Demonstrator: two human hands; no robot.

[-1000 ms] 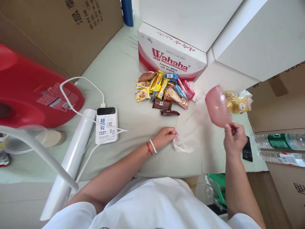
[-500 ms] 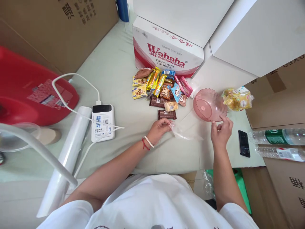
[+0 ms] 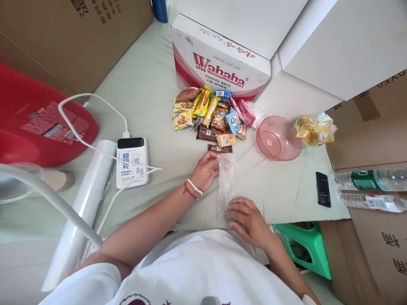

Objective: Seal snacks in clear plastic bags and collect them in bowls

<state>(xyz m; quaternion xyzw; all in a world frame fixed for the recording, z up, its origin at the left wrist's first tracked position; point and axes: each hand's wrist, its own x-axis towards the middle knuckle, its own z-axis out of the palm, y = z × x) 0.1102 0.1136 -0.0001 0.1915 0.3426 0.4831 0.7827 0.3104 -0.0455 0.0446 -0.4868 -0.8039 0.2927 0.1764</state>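
Observation:
My left hand (image 3: pixel 206 170), with a white and a red bracelet at its wrist, pinches the top end of a clear plastic bag (image 3: pixel 227 178). The bag hangs long and narrow toward my body. By its lower end is my right hand (image 3: pixel 249 220), fingers slightly bent and apart, the fingertips against the film. Just beyond my left hand lies a dark brown wrapped bar (image 3: pixel 220 148). Farther back is a pile of wrapped snacks (image 3: pixel 219 119), with a tan packet (image 3: pixel 226 140) at its near side.
A pink ribbed bowl (image 3: pixel 279 140) stands right of the snacks, beside yellow packets (image 3: pixel 316 130). A Wahaha carton (image 3: pixel 222 63) is behind. To the left are a power bank (image 3: pixel 132 163) with cables and a white roll (image 3: pixel 81 212). A phone (image 3: pixel 323 189) lies at the right edge.
My right hand has come from beside the bowl down and left to the bag's lower end. The bag, earlier stretched out rightward, now hangs toward me from my left hand.

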